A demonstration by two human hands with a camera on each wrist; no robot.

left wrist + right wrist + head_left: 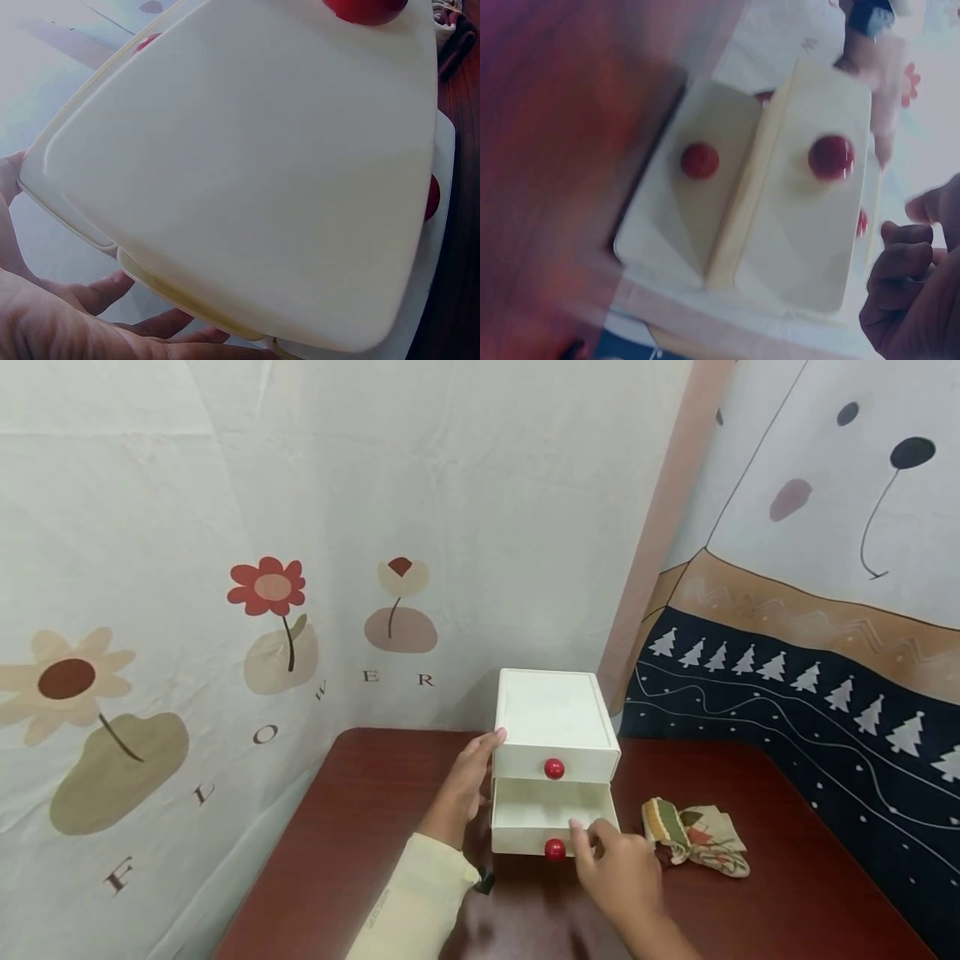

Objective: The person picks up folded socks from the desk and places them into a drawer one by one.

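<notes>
A small white drawer cabinet [558, 706] with round red knobs stands on the table. Its top drawer is closed, and the drawer below [525, 839] is pulled out with a bare floor showing inside. In the right wrist view, a lower drawer front [667, 210] with its own knob shows beneath it. My left hand [468, 772] rests on the cabinet's left side, fingers extended along it and thumb near the top front corner. My right hand [622, 864], fingers loosely bent and holding nothing, is by the right end of the pulled-out drawer, beside its red knob [555, 849].
To the right of the cabinet lies a bundle of folded patterned cloth [697, 837] with a green and yellow striped piece. The dark red table [360, 843] reaches back to a printed flower curtain [480, 527]. A navy curtain with white trees [795, 727] hangs at the right.
</notes>
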